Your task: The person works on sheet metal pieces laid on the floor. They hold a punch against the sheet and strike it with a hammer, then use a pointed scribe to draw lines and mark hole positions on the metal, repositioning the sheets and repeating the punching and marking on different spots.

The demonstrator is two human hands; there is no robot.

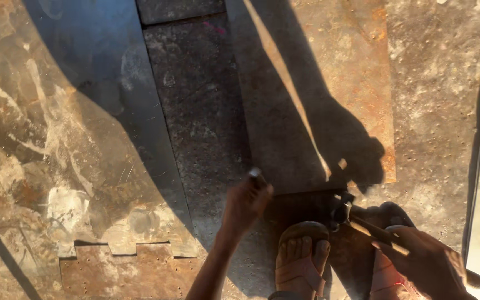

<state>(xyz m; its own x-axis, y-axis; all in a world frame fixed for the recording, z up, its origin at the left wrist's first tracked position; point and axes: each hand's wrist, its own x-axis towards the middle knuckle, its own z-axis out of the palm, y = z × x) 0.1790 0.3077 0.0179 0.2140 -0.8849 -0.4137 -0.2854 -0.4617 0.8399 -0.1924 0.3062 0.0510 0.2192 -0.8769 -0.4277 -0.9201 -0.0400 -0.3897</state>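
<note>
One small metal punch (256, 176) stands up out of the left hand (245, 204), whose grip is shut tight round it so the tip stays down on the floor. One hammer (343, 211) is in the right hand (429, 261), gripped by the handle, head just right of the punch. Two sandalled feet (302, 250) stand below the hands on rusty metal sheets (329, 83).
</note>
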